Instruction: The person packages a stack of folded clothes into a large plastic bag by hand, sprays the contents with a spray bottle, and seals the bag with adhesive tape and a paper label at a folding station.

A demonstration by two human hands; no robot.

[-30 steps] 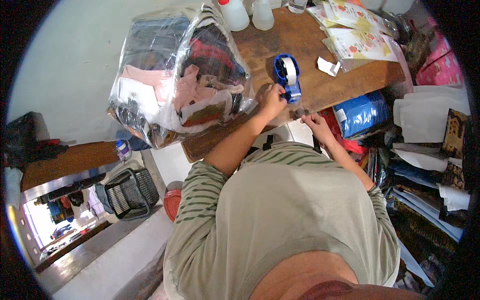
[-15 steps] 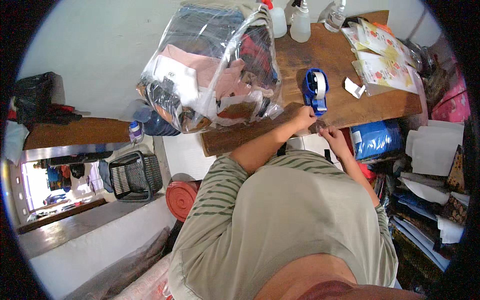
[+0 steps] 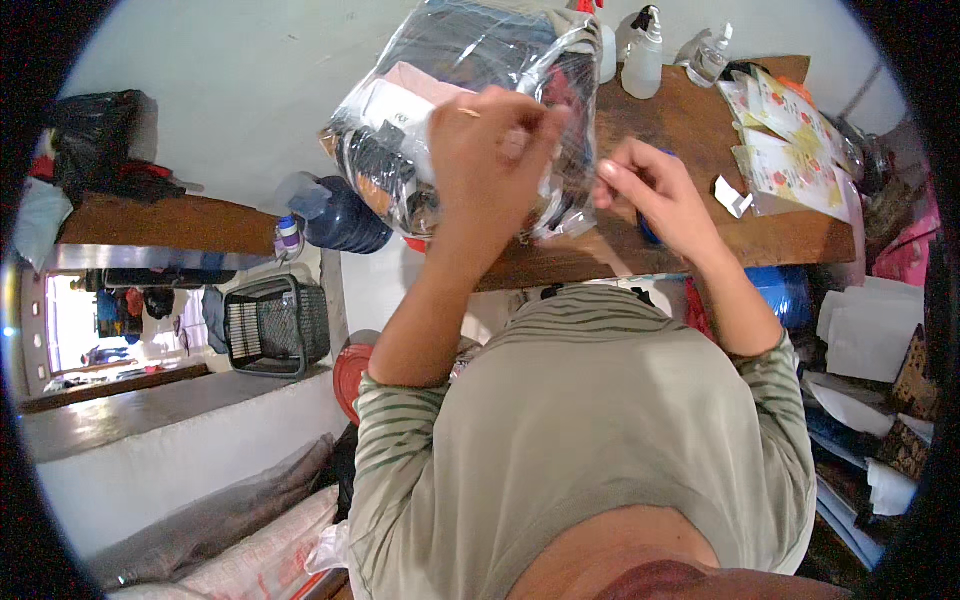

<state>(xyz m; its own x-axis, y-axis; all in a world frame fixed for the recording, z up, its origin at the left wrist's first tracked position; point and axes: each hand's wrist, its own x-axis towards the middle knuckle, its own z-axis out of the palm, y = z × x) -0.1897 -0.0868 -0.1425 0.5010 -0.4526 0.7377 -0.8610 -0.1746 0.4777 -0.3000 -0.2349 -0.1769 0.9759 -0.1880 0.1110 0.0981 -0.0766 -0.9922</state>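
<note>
A large clear plastic bag [image 3: 455,55] packed with folded clothes stands on the wooden table [image 3: 665,120]. In front of it my left hand [image 3: 490,150] is raised with its fingers closed in a pinch, hiding part of the bag. My right hand [image 3: 655,195], to the right of the bag's edge, has thumb and forefinger pressed together. Whatever is pinched in either hand is too thin or clear to make out. Mostly hidden behind my right hand is a blue tape dispenser [image 3: 648,228] on the table.
Spray and pump bottles [image 3: 643,65] stand at the back. Flat printed packets [image 3: 795,150] and a white paper scrap [image 3: 732,197] lie to the right. Left are a dark plastic basket [image 3: 275,325] and a large blue water bottle [image 3: 345,215]. Stacked wrapped goods [image 3: 870,330] fill the right side.
Both hands have risen from beside the tape dispenser to the front of the clothes bag, the left going further left. The view has shifted, so the bag and table appear further right.
</note>
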